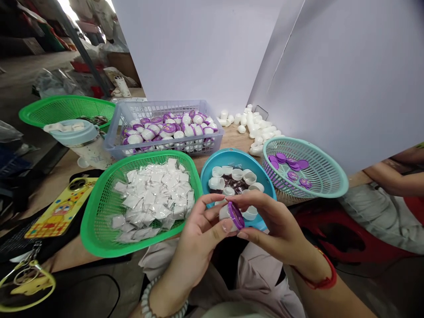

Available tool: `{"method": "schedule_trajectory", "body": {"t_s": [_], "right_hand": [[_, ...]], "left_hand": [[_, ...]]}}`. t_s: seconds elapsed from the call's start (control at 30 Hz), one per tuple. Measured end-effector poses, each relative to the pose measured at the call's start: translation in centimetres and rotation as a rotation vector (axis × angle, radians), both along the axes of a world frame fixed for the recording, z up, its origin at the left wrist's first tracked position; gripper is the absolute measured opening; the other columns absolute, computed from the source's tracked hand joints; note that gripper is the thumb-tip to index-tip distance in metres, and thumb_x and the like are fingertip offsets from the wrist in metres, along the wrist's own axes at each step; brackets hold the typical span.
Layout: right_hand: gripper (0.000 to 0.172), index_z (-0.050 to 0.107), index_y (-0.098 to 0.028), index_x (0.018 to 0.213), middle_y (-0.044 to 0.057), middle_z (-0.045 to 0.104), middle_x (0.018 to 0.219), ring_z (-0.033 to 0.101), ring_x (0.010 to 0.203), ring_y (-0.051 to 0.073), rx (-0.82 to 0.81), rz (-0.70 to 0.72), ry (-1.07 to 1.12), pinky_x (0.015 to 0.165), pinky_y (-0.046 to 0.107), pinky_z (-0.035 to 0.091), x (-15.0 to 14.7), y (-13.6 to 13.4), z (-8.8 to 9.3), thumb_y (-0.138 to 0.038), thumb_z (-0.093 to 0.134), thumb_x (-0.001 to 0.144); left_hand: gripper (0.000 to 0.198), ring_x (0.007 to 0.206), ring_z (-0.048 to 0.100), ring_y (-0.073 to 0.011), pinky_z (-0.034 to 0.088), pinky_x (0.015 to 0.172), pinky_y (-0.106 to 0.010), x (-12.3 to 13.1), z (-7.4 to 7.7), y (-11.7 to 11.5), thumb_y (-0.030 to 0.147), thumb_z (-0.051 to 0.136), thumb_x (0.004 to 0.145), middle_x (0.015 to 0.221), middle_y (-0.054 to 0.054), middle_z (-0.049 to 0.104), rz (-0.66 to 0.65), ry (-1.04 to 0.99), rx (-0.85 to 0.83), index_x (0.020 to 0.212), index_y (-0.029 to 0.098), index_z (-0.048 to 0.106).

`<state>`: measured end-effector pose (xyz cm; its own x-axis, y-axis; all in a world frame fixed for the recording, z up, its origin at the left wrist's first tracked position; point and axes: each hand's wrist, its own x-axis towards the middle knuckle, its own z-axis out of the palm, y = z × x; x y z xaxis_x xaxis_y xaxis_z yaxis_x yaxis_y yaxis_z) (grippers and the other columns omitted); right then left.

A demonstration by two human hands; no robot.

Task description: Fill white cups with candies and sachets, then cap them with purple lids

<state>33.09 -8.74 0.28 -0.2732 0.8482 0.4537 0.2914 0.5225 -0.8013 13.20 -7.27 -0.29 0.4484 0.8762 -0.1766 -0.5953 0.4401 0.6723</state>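
While in two hands (274, 225), one cap (236, 215)

The wooden table (236, 139) holds a green basket (99, 238), a blue bowl (232, 154) — and loose white caps (251, 121).

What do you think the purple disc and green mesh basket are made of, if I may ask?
The purple disc looks like glossy plastic, given its smooth sheen. The green mesh basket seems moulded plastic too, from its uniform lattice; the exact type is unclear.
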Motion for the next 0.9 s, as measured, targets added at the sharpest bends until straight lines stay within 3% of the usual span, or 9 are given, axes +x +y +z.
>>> {"method": "schedule_trajectory", "body": {"t_s": [0.13,0.27,0.47,0.7,0.8,0.9], "right_hand": [[0.051,0.056,-0.028,0.154,0.010,0.068,0.133,0.064,0.121,0.023,0.101,0.028,-0.181,0.105,0.036,0.055,0.1,-0.1,0.5,-0.029,0.068,0.105],[0.049,0.052,-0.026,0.158,0.013,0.058,0.141,0.058,0.132,0.023,0.142,-0.006,-0.300,0.112,0.035,0.052,-0.4,-0.5,0.1,-0.021,0.056,0.109],[0.057,0.043,-0.019,0.163,0.016,0.057,0.143,0.057,0.134,0.024,0.250,-0.087,-0.404,0.112,0.038,0.052,-1.5,-0.5,-0.8,-0.009,0.047,0.108],[0.061,0.045,-0.014,0.161,0.014,0.066,0.133,0.060,0.123,0.023,0.342,-0.101,-0.428,0.106,0.039,0.053,-1.7,0.0,-1.0,0.002,0.043,0.102],[0.059,0.048,-0.015,0.158,0.014,0.069,0.129,0.062,0.118,0.023,0.362,-0.124,-0.385,0.104,0.039,0.055,-2.0,0.0,-1.1,0.001,0.045,0.102],[0.049,0.055,-0.016,0.153,0.013,0.070,0.123,0.066,0.112,0.022,0.354,-0.197,-0.300,0.096,0.035,0.059,-2.8,-0.2,-1.3,-0.008,0.053,0.105]], "left_hand": [[0.031,0.085,0.076,-0.0110,0.064,0.080,-0.019,0.3,-0.1,0.0,0.031,0.094,0.082,0.096,-0.001,0.082,0.000,-0.009,0.001,0.108,0.023,0.077],[0.029,0.081,0.073,-0.0095,0.063,0.077,-0.017,0.7,-0.5,-0.2,0.035,0.095,0.081,0.082,0.002,0.077,0.074,0.011,-0.007,0.104,0.023,0.082],[0.037,0.101,0.078,-0.0158,0.064,0.082,-0.018,1.5,-1.0,-0.4,0.045,0.096,0.077,0.109,-0.003,0.084,0.172,0.110,-0.018,0.107,0.027,0.085],[0.046,0.121,0.075,-0.0252,0.065,0.090,-0.026,1.7,-1.2,-0.4,0.049,0.097,0.074,0.129,-0.006,0.081,0.176,0.128,-0.069,0.116,0.031,0.085],[0.050,0.127,0.072,-0.0267,0.063,0.093,-0.027,1.8,-1.4,-0.8,0.052,0.095,0.076,0.136,-0.006,0.078,0.177,0.131,-0.080,0.119,0.031,0.084],[0.053,0.140,0.063,-0.0293,0.056,0.109,-0.036,1.9,-1.9,-1.5,0.063,0.082,0.087,0.145,-0.007,0.072,0.191,0.184,-0.042,0.129,0.030,0.078]]}}
